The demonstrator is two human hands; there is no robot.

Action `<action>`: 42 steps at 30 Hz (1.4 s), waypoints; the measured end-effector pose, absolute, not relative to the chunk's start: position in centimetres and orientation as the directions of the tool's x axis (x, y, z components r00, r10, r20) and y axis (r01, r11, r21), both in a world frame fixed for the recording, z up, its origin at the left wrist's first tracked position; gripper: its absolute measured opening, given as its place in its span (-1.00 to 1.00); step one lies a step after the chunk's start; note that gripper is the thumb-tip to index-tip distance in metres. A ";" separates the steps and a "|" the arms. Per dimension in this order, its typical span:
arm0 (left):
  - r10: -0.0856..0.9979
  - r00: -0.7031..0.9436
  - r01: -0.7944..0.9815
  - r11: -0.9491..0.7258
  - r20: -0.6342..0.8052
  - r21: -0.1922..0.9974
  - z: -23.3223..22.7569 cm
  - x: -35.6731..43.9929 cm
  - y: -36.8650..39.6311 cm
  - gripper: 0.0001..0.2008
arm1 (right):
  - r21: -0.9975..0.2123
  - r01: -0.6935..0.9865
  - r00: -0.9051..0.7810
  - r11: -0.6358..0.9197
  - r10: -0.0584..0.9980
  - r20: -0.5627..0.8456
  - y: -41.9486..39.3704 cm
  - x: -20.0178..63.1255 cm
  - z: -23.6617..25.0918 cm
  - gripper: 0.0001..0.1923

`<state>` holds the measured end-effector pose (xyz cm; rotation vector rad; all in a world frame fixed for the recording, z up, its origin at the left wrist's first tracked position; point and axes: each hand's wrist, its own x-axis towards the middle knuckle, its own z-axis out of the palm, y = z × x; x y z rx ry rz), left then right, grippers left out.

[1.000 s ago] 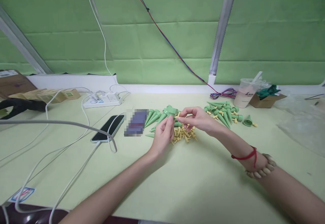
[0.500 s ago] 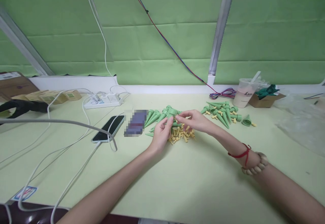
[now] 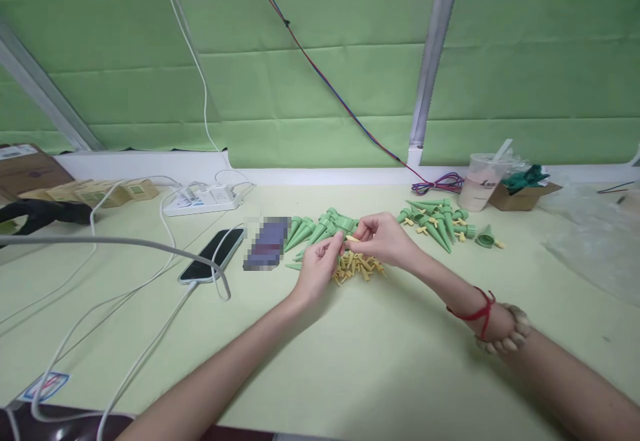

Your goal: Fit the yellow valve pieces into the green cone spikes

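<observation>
My left hand [image 3: 320,262] is closed in a pinch on a green plastic plant-watering spike, most of it hidden behind the fingers. My right hand [image 3: 383,239] pinches a small yellow valve [image 3: 352,239] close to the left fingertips; whether it touches the spike I cannot tell. Under and in front of both hands lies a heap of yellow valves [image 3: 361,266]. Just behind them is a pile of green spikes [image 3: 320,225]. To the right sits a second group of green spikes [image 3: 434,222], several with yellow valves fitted.
A pixelated dark rectangle [image 3: 269,242] and a phone [image 3: 210,254] with a cable lie left of the spikes. Farther back are a power strip [image 3: 203,202] and small boxes [image 3: 107,192]. A drink cup [image 3: 479,184], a carton [image 3: 523,197] and clear plastic bags [image 3: 595,247] stand at right.
My right hand's fingers have closed, and a yellow valve now shows between them near the left fingertips. The left hand has lowered slightly, staying almost in place.
</observation>
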<state>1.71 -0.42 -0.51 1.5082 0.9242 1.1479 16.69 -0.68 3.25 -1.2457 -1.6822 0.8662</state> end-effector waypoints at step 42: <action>0.967 0.144 -0.083 -0.201 0.211 0.976 -0.5 1.7 0.1 -0.54 | -0.594 0.663 -0.218 0.455 0.877 0.429 -2.1 15.4 3.8 -0.77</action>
